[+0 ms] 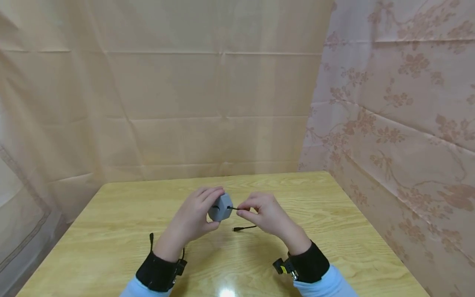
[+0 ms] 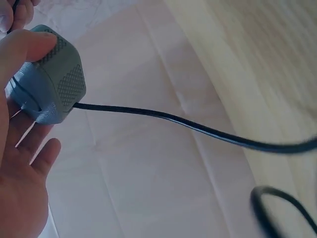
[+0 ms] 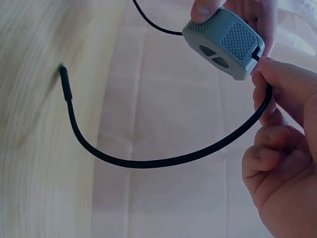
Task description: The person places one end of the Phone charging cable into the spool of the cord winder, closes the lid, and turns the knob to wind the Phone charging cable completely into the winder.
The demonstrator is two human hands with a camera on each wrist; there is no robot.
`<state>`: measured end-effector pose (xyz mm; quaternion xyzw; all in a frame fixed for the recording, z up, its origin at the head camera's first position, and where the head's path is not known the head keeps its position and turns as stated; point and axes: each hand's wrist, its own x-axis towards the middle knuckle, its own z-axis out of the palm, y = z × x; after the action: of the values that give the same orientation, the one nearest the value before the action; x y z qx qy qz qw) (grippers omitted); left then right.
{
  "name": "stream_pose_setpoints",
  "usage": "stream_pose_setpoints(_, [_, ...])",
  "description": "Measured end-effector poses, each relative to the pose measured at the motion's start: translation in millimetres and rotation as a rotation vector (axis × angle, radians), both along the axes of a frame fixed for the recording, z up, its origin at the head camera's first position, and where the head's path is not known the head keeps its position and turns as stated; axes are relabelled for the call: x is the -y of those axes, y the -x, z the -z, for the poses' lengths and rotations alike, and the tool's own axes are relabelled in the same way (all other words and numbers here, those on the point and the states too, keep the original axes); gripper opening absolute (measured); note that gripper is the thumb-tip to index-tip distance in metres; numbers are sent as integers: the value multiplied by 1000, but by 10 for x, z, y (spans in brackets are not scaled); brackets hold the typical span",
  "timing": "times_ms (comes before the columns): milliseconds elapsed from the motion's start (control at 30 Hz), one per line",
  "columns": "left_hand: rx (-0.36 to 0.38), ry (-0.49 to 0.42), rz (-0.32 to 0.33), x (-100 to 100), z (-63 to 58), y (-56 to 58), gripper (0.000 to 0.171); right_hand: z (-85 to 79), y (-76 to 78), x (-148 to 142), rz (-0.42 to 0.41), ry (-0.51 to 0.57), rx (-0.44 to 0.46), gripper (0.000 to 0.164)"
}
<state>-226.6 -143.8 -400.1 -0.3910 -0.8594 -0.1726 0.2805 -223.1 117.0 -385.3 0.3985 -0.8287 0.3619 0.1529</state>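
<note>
In the head view, the left hand (image 1: 194, 212) has its grip round a grey box (image 1: 223, 209) above the desk (image 1: 126, 218), and the right hand (image 1: 262, 211) has a narrow grip, pinching a black cord (image 1: 234, 208) just beside the box's slot. Handling should go best with that pinch near the slot and the cord straight in line with it, to avoid kinks. Dark wristbands (image 1: 157, 272) sit at both wrists; a plain curtain (image 1: 185, 103) hangs behind the desk, a flowered cloth (image 1: 400, 103) to the right. In the left wrist view, the thumb presses the textured side; cord also leaves a lower corner, and a blurred loop nearby might snag, so this length wants slack. In the right wrist view, the free end, tipped with a plug (image 3: 66, 84), curves out beyond the pinch and could catch; whether it touches the desk I cannot tell.
</note>
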Motion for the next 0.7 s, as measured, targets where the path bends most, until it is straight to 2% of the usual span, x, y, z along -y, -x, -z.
stream_pose_setpoints(200, [40,29,-14,25,47,-54,85,41,-44,20,-9,-20,27,5])
stream_pose_setpoints(567, [103,4,6,2,-22,-79,83,-15,-47,-43,29,-33,47,7])
stream_pose_setpoints(700, [139,-3,-14,-6,-18,-83,82,-6,-37,-74,26,-32,23,8])
